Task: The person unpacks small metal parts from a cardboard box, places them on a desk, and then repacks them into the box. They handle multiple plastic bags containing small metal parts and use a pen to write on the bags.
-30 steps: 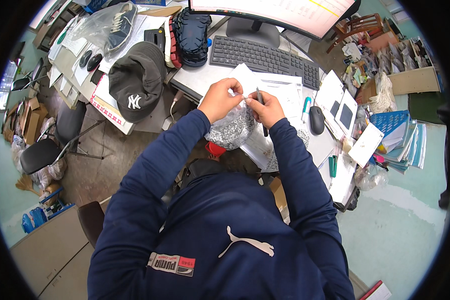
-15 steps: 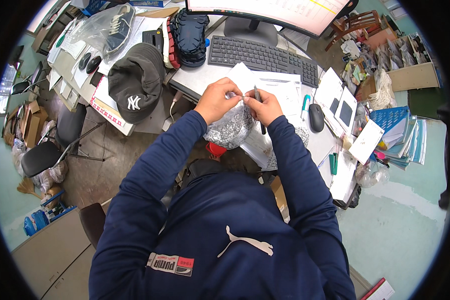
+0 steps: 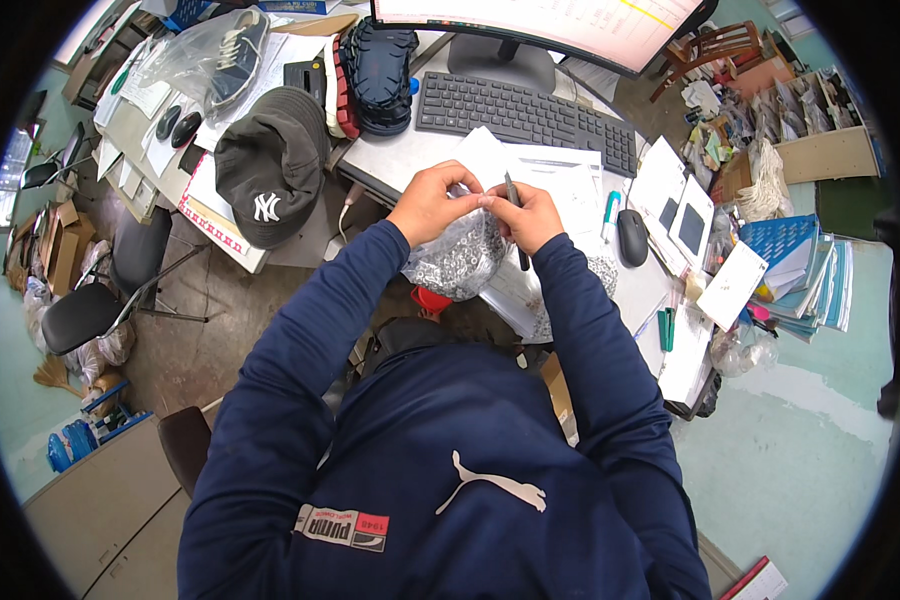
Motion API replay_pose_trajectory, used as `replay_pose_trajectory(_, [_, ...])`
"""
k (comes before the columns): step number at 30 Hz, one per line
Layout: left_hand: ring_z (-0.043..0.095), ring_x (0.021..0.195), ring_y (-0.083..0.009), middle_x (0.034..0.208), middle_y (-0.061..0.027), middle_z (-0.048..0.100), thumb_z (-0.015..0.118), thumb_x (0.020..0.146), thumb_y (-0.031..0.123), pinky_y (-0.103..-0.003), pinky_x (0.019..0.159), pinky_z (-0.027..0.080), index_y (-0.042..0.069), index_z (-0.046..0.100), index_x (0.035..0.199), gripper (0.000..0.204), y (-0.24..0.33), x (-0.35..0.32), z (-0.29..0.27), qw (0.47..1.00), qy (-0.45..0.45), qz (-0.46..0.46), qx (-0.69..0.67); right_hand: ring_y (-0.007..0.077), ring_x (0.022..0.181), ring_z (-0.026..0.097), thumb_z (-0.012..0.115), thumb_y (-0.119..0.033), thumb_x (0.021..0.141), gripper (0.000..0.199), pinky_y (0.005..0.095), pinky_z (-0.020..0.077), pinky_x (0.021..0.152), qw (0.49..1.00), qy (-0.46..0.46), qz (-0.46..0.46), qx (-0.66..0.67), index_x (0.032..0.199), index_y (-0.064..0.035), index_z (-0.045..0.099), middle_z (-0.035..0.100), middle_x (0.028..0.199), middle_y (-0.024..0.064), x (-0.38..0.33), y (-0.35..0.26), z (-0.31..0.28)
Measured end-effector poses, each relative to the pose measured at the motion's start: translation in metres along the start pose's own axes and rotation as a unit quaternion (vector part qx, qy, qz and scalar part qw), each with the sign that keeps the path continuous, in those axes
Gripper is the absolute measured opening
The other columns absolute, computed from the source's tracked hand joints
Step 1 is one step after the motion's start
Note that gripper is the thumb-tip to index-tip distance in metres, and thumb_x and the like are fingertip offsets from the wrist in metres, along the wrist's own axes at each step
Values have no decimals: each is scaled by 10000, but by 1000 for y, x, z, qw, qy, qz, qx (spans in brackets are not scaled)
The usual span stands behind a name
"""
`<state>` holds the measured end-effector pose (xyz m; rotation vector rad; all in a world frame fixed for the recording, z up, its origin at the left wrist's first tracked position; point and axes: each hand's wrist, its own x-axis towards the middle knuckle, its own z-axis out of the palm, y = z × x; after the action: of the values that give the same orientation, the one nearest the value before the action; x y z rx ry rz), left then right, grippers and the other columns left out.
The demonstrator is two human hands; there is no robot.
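Observation:
My left hand (image 3: 438,205) is closed in a pinch at the gathered neck of a clear plastic bag (image 3: 460,265). Many small silvery ring-shaped pieces, like eyelets, fill the bag, which hangs just off the front edge of the desk. Pinching the same neck, my right hand (image 3: 532,218) has its fingertips against those of the left. A dark slim pen-like tool (image 3: 512,190) is also tucked in the right hand, sticking out above and below the fingers. The fingertips hide the neck itself.
Behind the hands lie papers (image 3: 560,180), a black keyboard (image 3: 530,115) and a monitor (image 3: 550,30). To the right are a mouse (image 3: 632,237), a marker (image 3: 611,214) and a green stapler-like object (image 3: 666,328). A dark cap (image 3: 275,165) and shoe soles (image 3: 375,75) stand at left.
My fingertips have drawn together over the bag's neck. The bag has swung slightly to the left, and the pen-like tool has tilted a little.

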<state>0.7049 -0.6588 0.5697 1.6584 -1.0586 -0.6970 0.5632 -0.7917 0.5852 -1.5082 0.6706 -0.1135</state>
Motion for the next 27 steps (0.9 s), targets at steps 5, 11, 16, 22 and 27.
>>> replay_pose_trajectory(5, [617,847,-102,932,-63,682,688,855,52,-252,773,489,-12,657,895,82,-7,0,4,970,42,-70,-228,80,514,518,661,-135,879,147,248,430,489,1000,11,2,-9,929,4,663,581,653,6,3,0,0])
replay_pose_trajectory(11, [627,775,-97,889,-79,702,697,831,46,-236,717,501,-5,660,871,74,-3,4,-6,960,166,-36,-224,128,648,583,619,-104,795,324,279,492,621,996,-8,5,-86,1095,7,674,642,881,69,-6,-3,-8])
replay_pose_trajectory(16, [602,735,-82,858,-33,633,703,843,63,-239,674,488,-31,680,923,126,21,-3,-22,946,203,-7,-253,221,862,642,657,-156,744,429,325,512,808,978,-38,-21,-206,1147,-11,669,636,1111,132,-6,10,-13])
replay_pose_trajectory(22, [592,621,-136,776,-62,633,747,815,133,-276,585,465,12,704,856,135,49,-37,-17,982,187,23,14,297,854,671,728,-207,715,393,356,519,795,949,-29,-68,-305,1034,17,679,693,952,176,15,24,-16])
replay_pose_trajectory(27, [591,634,-215,767,-91,635,767,781,174,-319,607,472,29,674,819,176,38,-38,-4,976,113,27,182,223,709,645,735,-193,745,303,329,504,689,964,-34,-48,-261,949,24,680,684,795,125,17,21,-15])
